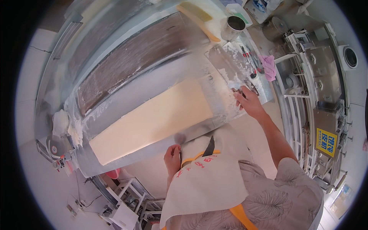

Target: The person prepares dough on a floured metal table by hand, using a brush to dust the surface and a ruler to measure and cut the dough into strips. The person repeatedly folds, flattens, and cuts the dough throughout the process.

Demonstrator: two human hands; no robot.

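A long sheet of pale dough (153,119) lies flat on the floured metal worktop (132,92). My right hand (249,101) is at the worktop's right edge, its fingers closed around a small dark object that they mostly hide. Loose flour lies just beside it. Close to my apron (207,191), below the near edge of the worktop, my left hand (172,157) is curled closed. Whether anything is inside those fingers is hidden. Neither hand touches the dough.
Behind the dough lies a long dark floured board (130,59). A wooden-handled brush (195,13) and a metal canister (233,27) are at the far right. Red-and-black tools (249,61) lie near a pink cloth (268,67). White shelving (293,76) stands on the right.
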